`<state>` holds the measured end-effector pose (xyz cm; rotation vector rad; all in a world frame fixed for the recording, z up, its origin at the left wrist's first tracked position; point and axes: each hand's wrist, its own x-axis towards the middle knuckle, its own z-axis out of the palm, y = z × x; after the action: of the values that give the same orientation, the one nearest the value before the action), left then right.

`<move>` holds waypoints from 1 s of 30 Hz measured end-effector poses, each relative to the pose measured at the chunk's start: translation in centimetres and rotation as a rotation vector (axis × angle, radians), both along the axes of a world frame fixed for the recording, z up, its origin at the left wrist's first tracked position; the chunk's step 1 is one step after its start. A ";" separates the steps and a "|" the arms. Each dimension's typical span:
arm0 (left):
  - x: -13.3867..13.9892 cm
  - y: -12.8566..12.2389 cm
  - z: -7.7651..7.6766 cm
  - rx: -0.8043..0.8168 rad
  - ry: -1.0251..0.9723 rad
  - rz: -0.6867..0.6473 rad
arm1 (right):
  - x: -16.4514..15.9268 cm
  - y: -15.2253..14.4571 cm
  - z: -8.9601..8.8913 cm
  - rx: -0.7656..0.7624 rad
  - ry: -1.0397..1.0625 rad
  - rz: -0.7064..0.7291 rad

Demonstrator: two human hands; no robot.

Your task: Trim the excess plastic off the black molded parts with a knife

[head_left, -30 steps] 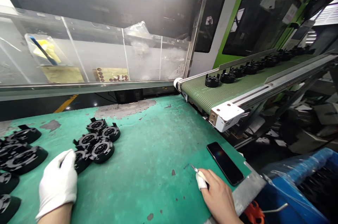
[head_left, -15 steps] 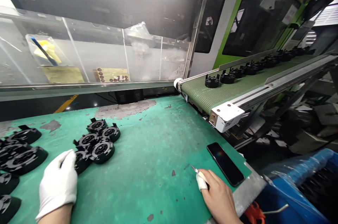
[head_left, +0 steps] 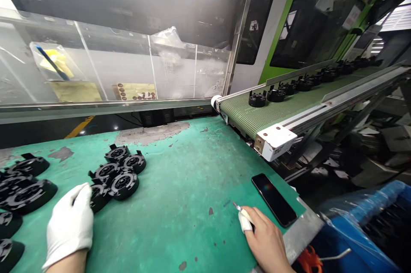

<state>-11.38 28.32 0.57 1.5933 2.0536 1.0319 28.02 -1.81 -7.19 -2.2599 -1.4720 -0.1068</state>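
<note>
My left hand (head_left: 69, 226), in a white glove, rests on the green tabletop with its fingers curled. Its fingertips are beside the nearest of several round black plastic parts (head_left: 123, 184), covering that part's left edge. Whether the glove holds anything is hidden. My right hand (head_left: 268, 238), bare but for a white cover on the thumb, is closed around a small knife (head_left: 245, 214). The knife has a pale handle, and its thin metal tip points up and left, just over the table. More black parts (head_left: 28, 196) stand at the far left.
A phone (head_left: 274, 199) lies right of my right hand. Behind it, a green conveyor belt (head_left: 244, 114) carries a row of black parts (head_left: 257, 99). At lower right are a blue plastic-lined bin (head_left: 349, 238) and an orange-handled tool (head_left: 308, 260). The tabletop (head_left: 180, 187) has worn patches.
</note>
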 end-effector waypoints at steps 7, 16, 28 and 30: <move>0.1 -0.1 0.0 0.002 0.002 0.002 | 0.0 0.2 -0.1 -0.009 0.006 -0.005; 0.0 -0.1 0.1 0.005 0.006 -0.004 | 0.0 0.1 0.0 0.007 0.010 0.003; 0.0 0.0 -0.1 0.012 -0.001 -0.012 | 0.0 0.0 -0.2 0.009 -0.004 0.001; 0.1 0.0 -0.1 0.013 0.001 -0.011 | 0.0 0.1 -0.2 0.008 -0.001 0.001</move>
<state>-11.31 28.33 0.48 1.6100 2.0402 1.0433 28.04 -1.72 -7.35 -2.2531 -1.4705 -0.1141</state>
